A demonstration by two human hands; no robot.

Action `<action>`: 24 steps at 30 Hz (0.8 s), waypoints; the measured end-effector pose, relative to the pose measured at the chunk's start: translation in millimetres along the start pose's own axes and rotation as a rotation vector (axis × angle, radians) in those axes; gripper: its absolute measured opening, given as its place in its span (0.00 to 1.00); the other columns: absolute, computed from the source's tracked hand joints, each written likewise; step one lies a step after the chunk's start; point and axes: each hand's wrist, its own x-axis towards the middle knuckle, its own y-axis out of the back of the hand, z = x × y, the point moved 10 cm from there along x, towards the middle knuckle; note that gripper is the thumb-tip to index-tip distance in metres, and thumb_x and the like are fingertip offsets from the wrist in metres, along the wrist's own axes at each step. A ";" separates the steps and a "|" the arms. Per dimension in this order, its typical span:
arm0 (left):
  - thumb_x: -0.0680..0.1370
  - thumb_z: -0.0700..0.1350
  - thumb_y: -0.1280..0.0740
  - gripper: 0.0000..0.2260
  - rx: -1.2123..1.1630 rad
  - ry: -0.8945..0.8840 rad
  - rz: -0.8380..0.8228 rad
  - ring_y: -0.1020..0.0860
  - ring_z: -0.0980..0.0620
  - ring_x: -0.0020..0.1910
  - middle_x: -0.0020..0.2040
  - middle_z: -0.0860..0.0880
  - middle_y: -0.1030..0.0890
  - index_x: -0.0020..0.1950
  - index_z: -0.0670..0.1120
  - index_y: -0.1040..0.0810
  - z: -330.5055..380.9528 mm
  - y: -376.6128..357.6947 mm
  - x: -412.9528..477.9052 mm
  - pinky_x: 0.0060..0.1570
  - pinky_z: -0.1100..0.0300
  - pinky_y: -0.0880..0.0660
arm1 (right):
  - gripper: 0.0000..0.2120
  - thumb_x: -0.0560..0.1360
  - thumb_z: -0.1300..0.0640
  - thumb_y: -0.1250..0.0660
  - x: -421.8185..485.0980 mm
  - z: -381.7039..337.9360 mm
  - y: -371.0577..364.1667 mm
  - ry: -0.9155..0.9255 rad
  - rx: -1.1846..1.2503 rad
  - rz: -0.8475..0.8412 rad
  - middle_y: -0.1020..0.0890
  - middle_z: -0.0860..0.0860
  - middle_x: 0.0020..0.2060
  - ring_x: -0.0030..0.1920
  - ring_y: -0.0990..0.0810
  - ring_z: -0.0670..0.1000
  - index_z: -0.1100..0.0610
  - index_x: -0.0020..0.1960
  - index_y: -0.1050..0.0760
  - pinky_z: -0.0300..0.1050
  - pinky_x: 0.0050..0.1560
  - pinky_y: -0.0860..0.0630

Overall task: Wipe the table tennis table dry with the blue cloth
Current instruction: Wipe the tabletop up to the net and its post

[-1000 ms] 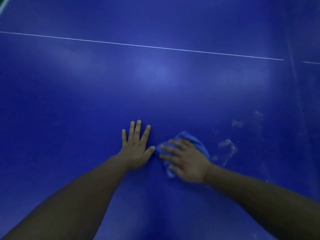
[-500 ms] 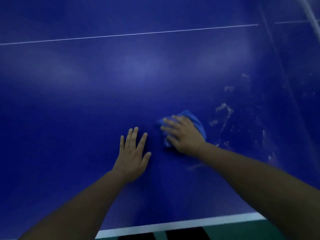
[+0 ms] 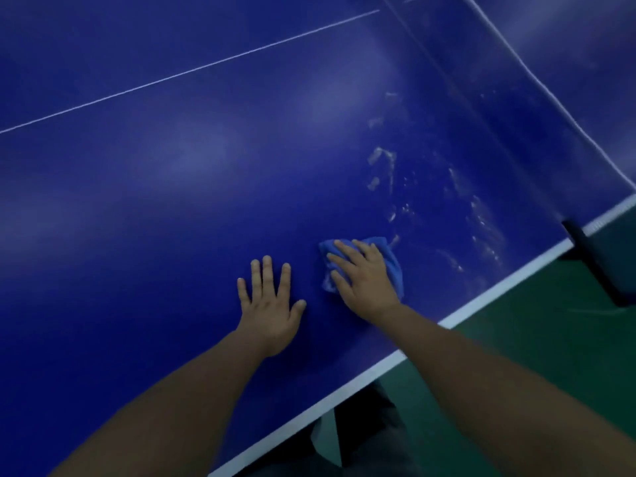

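The blue table tennis table (image 3: 172, 201) fills most of the view. My right hand (image 3: 364, 277) presses the crumpled blue cloth (image 3: 392, 259) flat on the tabletop, fingers spread over it. My left hand (image 3: 270, 301) rests flat on the bare table just left of the cloth, fingers straight and apart. Water streaks and droplets (image 3: 385, 166) glisten on the surface beyond and to the right of the cloth, running towards the net.
The net (image 3: 516, 63) crosses the upper right, with its dark clamp post (image 3: 599, 259) at the table's side. The white table edge (image 3: 378, 366) runs diagonally below my arms; green floor (image 3: 533, 339) lies past it. A thin white centre line (image 3: 172, 77) crosses the far surface.
The view has swung so the table edge, floor and net post now show at right. Both hands stay on the table, and the cloth has slid nearer the table edge.
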 end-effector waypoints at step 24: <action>0.79 0.70 0.57 0.40 0.134 0.064 -0.099 0.79 0.41 0.72 0.73 0.42 0.80 0.77 0.49 0.75 4.0 -5.7 -4.4 0.72 0.36 0.71 | 0.24 0.79 0.42 0.47 -134.4 -74.5 -51.6 -0.294 -0.059 -0.106 0.28 0.47 0.73 0.68 0.29 0.56 0.46 0.69 0.24 0.57 0.60 0.24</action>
